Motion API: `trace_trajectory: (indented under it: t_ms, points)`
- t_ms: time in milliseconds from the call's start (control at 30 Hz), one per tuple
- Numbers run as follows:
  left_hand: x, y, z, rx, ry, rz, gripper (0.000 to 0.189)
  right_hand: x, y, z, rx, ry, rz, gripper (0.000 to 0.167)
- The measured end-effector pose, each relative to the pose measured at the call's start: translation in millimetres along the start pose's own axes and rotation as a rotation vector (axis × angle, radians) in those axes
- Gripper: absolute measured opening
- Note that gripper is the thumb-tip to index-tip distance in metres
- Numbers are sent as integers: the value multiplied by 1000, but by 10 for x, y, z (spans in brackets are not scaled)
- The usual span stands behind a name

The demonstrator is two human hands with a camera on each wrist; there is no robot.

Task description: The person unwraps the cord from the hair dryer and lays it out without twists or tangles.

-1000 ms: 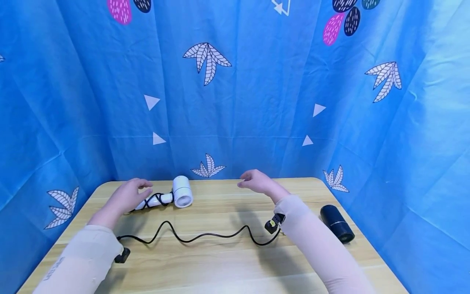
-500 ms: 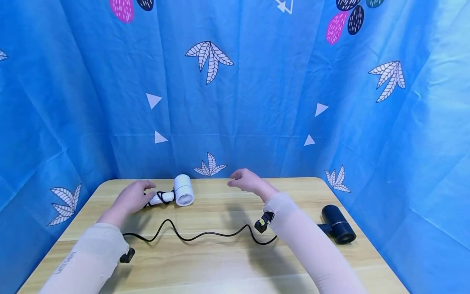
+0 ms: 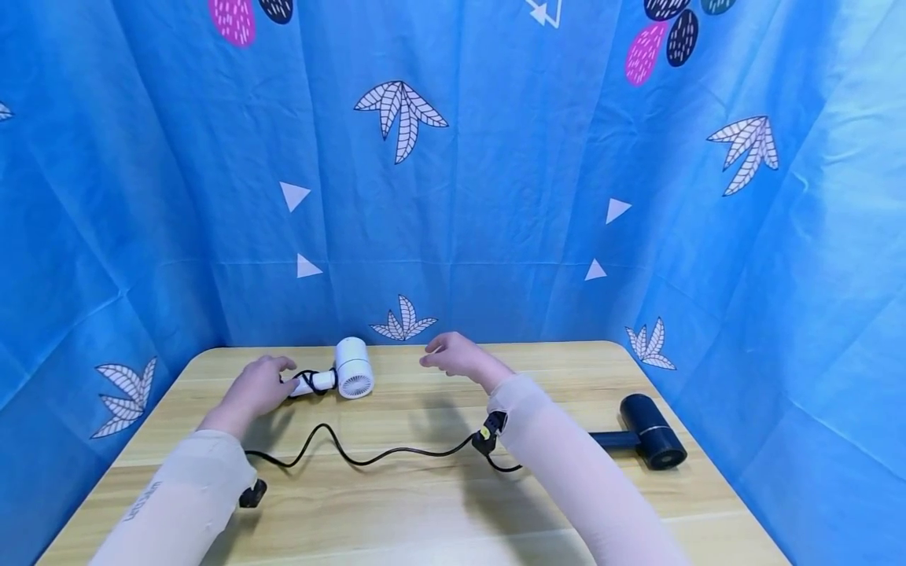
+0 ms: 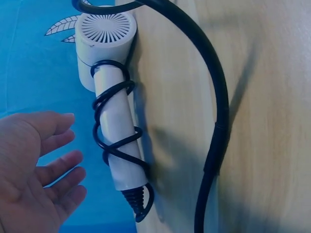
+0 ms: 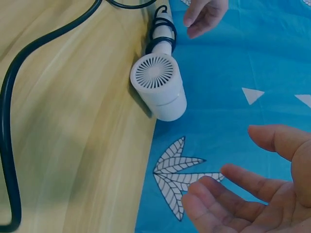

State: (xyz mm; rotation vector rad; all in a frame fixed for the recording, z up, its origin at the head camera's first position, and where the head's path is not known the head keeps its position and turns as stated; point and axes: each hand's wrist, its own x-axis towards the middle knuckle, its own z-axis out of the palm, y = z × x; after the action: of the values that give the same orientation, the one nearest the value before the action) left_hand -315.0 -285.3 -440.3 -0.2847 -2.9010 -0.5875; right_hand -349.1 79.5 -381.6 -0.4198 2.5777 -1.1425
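A white hair dryer [image 3: 353, 367] lies near the far edge of the table, its own black cord wound round the handle, as the left wrist view shows on the handle [image 4: 118, 121]. My left hand [image 3: 253, 389] hovers beside that handle with loosely bent fingers; in the left wrist view the fingertips [image 4: 69, 182] stand apart from it and nothing is in the palm. To the right of the dryer's round head, my right hand [image 3: 458, 355] hangs over the table, fingers relaxed and holding nothing.
A black hair dryer [image 3: 653, 431] lies at the table's right side, its handle partly behind my right forearm. A wavy black cord [image 3: 396, 450] runs across the middle of the wooden table [image 3: 396, 511]. Blue patterned curtain [image 3: 453, 196] encloses the back and sides.
My left hand has moved right, closer to the white hair dryer's handle. My right hand has also shifted left towards it, uncovering more of the black hair dryer's handle.
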Motion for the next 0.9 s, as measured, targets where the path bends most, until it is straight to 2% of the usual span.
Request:
trace_trajectory:
  t_ms: [367,600,900]
  points:
    - [34,-65,119,14,-44,-57,42,123,-56,142,98,-12,17,51]
    - [56,-76,156,16,-64,-76,41,183,-75,258,100,6,43,49]
    - [93,-188,245,-1,-81,-118,39,226,-108,398,149,23,75,46]
